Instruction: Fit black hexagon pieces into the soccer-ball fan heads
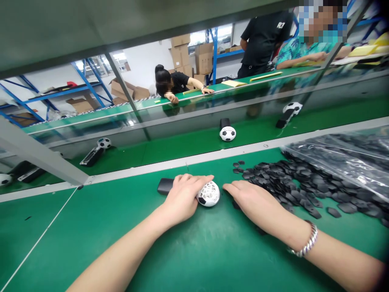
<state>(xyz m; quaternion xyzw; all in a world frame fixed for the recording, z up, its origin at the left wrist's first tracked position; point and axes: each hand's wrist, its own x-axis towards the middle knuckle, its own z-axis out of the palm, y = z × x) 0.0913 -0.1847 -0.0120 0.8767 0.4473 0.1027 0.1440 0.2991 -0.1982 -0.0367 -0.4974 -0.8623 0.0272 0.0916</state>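
A white football-shaped piece (208, 194) with open cells and a few black patches lies on the green work table, joined or next to a black block-like part (165, 186). My left hand (184, 194) is wrapped over it from the left, fingers closed on it. Just to the right, my right hand (247, 198) hovers low with its fingers pressed together. What its fingertips hold, if anything, is hidden. A few black pieces show beneath its palm. Beside it spreads a heap of small black flat pentagon-like pieces (273, 174).
A clear plastic bag (343, 150) of black pieces lies at right. Beyond a metal rail (170, 162), a green conveyor belt (182, 144) carries several ball-shaped items, including a white-and-black one (227, 133). Slanted posts (39, 150) rise at left. People work across the belt.
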